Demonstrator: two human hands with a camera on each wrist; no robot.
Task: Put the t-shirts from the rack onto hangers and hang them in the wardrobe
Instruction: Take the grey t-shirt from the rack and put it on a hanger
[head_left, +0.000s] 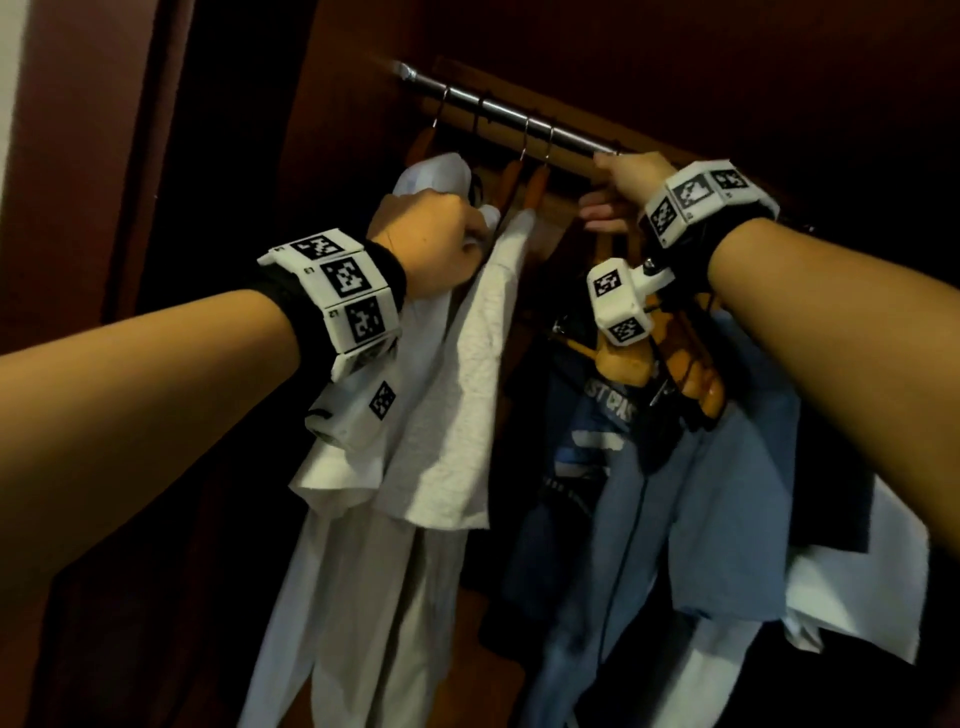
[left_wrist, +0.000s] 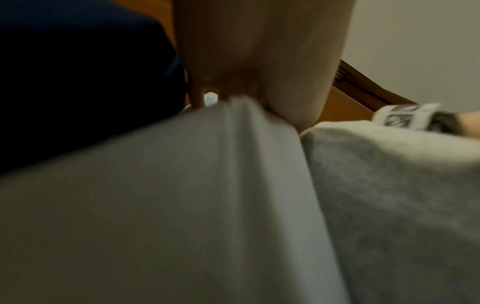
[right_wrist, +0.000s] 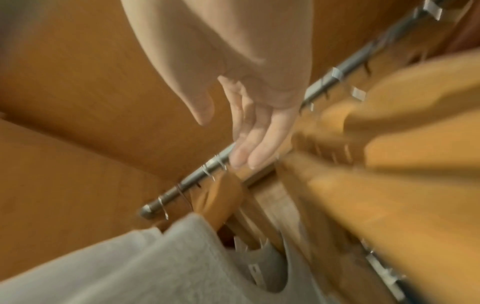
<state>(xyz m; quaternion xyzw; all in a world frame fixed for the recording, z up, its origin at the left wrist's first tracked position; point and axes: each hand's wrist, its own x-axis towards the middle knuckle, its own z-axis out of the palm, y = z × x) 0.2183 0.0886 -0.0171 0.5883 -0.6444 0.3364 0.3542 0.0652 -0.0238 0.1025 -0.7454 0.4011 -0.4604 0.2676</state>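
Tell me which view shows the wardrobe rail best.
Head view: the metal rail runs nearly whole, with hanger hooks over it and the right hand at its near end. Right wrist shows the rail closer but blurred, partly behind fingers. Left wrist shows none of it.

metal wardrobe rail (head_left: 511, 118) has wooden hangers (head_left: 535, 188) hooked on it, white and grey t-shirts (head_left: 467, 364) hanging off them

Shirts (head_left: 457, 374) hang from the rail (head_left: 519, 120), left of the bunched hangers (head_left: 670, 358) and further garments (head_left: 691, 509).
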